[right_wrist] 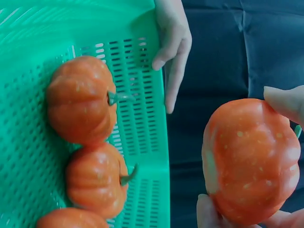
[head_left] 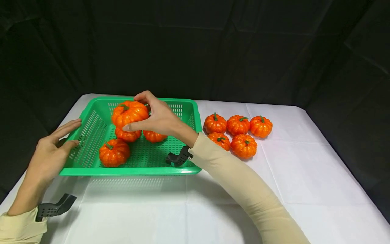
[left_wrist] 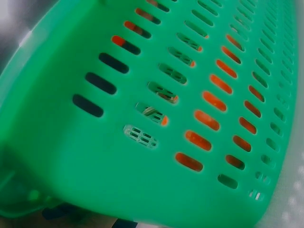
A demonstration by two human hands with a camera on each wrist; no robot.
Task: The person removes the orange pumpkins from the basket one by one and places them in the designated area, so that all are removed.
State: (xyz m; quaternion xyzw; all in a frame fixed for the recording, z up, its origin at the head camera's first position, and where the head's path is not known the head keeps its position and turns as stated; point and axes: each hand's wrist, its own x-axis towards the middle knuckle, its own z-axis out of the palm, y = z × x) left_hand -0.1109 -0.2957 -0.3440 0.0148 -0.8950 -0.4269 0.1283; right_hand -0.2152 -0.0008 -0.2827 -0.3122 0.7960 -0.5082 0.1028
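Observation:
My right hand (head_left: 161, 117) holds a small orange pumpkin (head_left: 129, 113) with a green stem above the green plastic basket (head_left: 131, 171), thumb on the near side and fingers on the far side. In the right wrist view, the ribbed pumpkin (right_wrist: 251, 161) shows between thumb and fingertips. Below it, three more pumpkins lie in the basket, one at the near left (head_left: 114, 153). At the basket's left rim rests my left hand (head_left: 50, 154), its fingers fairly straight. The left wrist view shows the basket's slotted wall (left_wrist: 142, 171), with orange showing through the slots.
Right of the basket, several pumpkins (head_left: 243, 146) stand in two rows on the white-covered table (head_left: 317, 169). The right sleeve partly covers one in the near row. Black cloth (head_left: 195, 51) hangs behind the table and at its sides.

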